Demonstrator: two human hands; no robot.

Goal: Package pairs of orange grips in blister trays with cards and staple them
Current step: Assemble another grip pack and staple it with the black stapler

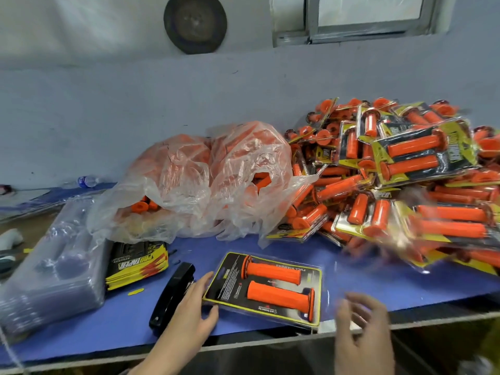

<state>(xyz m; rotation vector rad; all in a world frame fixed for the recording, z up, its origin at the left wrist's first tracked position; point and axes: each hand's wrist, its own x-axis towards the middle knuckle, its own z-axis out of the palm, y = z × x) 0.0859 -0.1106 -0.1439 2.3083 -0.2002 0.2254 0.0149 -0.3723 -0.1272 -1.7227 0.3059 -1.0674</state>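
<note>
Right hand (362, 323) – grip loose, empty; left hand (193, 301) – grip apart, touching blister pack (230, 282).

We read "PROTAPER" in black letters on yellow, upside-down to us, on the top of the stack of cards (136, 262) towards the table's front left. A smaller word beside it looks like "SYNERGY". On the card (230, 282) inside the blister pack (266, 289) at the table's front edge, "FULL DIAMOND" stands upside-down along the far side. Its fine print is too small to read. What looks like the same "PROTAPER" runs sideways on a finished pack (422, 155) atop the pile at the table's right end.
</note>
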